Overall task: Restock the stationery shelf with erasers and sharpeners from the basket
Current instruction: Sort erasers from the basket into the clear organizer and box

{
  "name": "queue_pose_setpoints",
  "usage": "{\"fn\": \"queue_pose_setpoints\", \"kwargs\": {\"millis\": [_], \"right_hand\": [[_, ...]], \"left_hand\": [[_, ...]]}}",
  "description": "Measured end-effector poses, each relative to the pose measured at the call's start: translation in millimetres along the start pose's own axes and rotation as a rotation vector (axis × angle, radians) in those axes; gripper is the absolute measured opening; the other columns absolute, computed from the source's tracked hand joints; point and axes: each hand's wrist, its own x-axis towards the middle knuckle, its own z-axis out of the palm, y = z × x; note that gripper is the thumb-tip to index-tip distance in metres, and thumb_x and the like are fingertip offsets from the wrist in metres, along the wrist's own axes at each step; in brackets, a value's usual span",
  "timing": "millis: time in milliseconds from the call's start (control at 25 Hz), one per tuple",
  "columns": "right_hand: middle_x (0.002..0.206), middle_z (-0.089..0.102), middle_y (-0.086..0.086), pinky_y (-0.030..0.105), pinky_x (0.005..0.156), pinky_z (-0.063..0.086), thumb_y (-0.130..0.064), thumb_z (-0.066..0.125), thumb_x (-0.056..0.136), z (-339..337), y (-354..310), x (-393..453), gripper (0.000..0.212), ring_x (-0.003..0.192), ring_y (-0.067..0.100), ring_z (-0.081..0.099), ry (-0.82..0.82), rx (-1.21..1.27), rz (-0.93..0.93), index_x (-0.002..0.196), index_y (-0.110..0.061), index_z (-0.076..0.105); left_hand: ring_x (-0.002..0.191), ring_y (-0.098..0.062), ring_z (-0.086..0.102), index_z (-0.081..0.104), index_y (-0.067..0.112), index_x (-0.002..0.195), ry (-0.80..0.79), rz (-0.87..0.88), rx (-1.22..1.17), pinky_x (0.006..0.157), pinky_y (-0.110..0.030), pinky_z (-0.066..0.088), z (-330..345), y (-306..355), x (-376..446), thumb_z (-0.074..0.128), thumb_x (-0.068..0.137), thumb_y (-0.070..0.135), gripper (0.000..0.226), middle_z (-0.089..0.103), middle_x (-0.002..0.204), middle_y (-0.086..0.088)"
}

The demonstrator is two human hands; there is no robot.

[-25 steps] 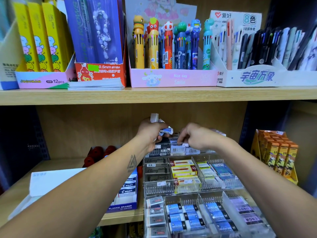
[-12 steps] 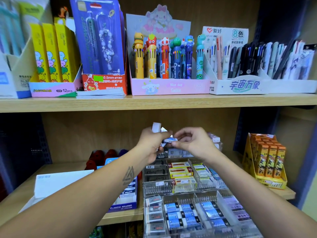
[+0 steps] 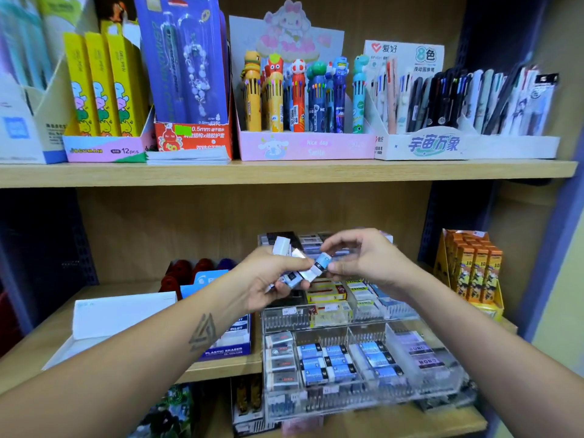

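Left hand (image 3: 271, 279): my fingers are curled round a small bunch of erasers (image 3: 289, 262), held above the clear tiered display rack (image 3: 363, 390).
Right hand (image 3: 363, 260): my thumb and fingertips pinch the blue-sleeved eraser (image 3: 320, 263) at its end; its other end sits in my left hand's bunch.
Hands: close together, joined through that eraser.
Rack: on the lower shelf (image 3: 221, 369), its compartments filled with wrapped erasers in rows.
Beside the rack: a blue Pilot plastic eraser box (image 3: 230, 346) to its left, orange boxes (image 3: 474, 273) to its right.
Upper shelf (image 3: 284, 173): character pens (image 3: 303, 96) standing in a pink display box.
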Motion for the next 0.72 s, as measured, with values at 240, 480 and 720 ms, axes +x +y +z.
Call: {"fn": "queue_pose_setpoints", "kwargs": {"millis": [240,480,720], "right_hand": [[0.091,0.072,0.019,0.033,0.082,0.059,0.012,0.067,0.083,15,7,-25,0.02,0.081,0.025,0.068,0.001,0.161,0.17,0.101,0.007,0.07],[0.092,0.073,0.014,0.037,0.089,0.059,-0.001,0.076,0.083,23,2,-45,0.013,0.085,0.02,0.069,-0.053,0.091,0.135,0.095,0.004,0.073],[0.087,0.069,-0.006,0.032,0.072,0.055,-0.013,0.084,0.076,25,28,-54,0.025,0.071,0.008,0.062,-0.148,-0.618,0.039,0.091,-0.022,0.067]], "left_hand": [[0.057,-0.025,0.063,0.062,-0.007,0.112,0.151,0.012,-0.027,0.031,-0.014,0.03,18,-25,-8,0.073,0.084,0.001,0.031,0.073,0.085,-0.022],[0.054,-0.022,0.063,0.063,-0.003,0.107,0.134,0.067,0.115,0.033,-0.016,0.029,25,-35,-36,0.076,0.082,0.005,0.029,0.073,0.077,-0.017],[0.053,-0.024,0.063,0.059,0.007,0.094,0.194,0.064,0.204,0.035,-0.017,0.028,6,-54,-57,0.068,0.09,0.008,0.01,0.069,0.074,-0.016]]}}
